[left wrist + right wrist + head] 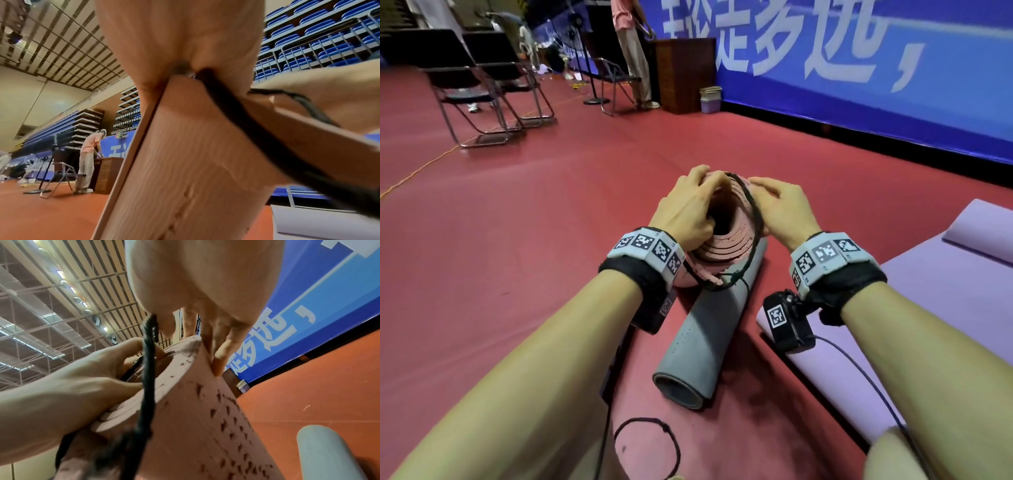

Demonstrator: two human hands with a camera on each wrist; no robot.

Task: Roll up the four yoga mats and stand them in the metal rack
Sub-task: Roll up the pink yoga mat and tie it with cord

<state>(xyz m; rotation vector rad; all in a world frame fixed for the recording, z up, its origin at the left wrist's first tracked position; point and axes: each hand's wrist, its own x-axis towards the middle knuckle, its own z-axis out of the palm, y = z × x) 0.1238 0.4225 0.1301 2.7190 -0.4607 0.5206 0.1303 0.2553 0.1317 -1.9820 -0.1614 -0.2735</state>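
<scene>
Grey rolled mat (702, 346) under pink roll (726, 240), purple mat (945, 301) right, chairs (482, 85) behind

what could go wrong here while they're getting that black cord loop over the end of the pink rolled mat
1. The black cord loop sits only around the top end of the pink mat; it may slip off and let the coils loosen.
2. The left hand and right hand both work at the top, so the upright roll might tip onto the grey rolled mat beside it.
3. A second cord loop lies on the floor and could snag a foot.
</scene>
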